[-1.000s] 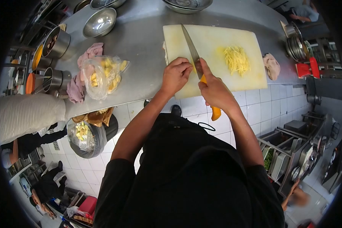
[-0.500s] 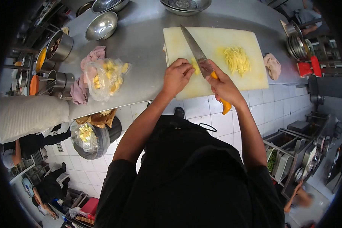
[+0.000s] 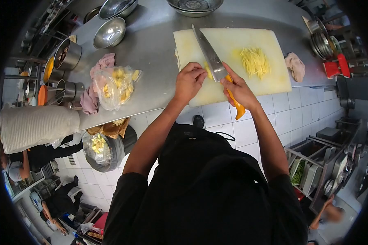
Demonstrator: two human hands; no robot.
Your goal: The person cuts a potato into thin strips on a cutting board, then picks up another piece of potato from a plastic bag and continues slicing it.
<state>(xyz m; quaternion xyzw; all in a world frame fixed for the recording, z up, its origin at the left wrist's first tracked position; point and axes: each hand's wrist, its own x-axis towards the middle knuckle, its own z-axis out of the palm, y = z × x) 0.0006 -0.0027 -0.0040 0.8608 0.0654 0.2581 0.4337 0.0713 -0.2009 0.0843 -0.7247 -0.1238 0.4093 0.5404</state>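
Note:
My right hand (image 3: 240, 90) is closed round the orange handle of a large kitchen knife (image 3: 208, 50), whose blade points up and to the left across a pale cutting board (image 3: 277, 83). Just left of the blade, the bent fingers of my left hand (image 3: 189, 84) press on a small yellow piece (image 3: 209, 72) that looks like ginger. Most of that piece is hidden by the fingers and the blade. A heap of thin yellow shreds (image 3: 254, 62) lies on the board to the right of the knife.
Left of the board, a plastic bag of yellow chunks (image 3: 119, 87) rests against a pink cloth (image 3: 89, 100). Metal bowls (image 3: 109, 32) stand toward the back. Another cloth (image 3: 295, 67) lies to the right. Below the counter edge is a lined bin (image 3: 102, 151); other people are farther off.
The knife has turned slightly in my right hand, its handle end shifting a little left and up. My left hand keeps its place at the yellow piece. The whole view has shifted slightly.

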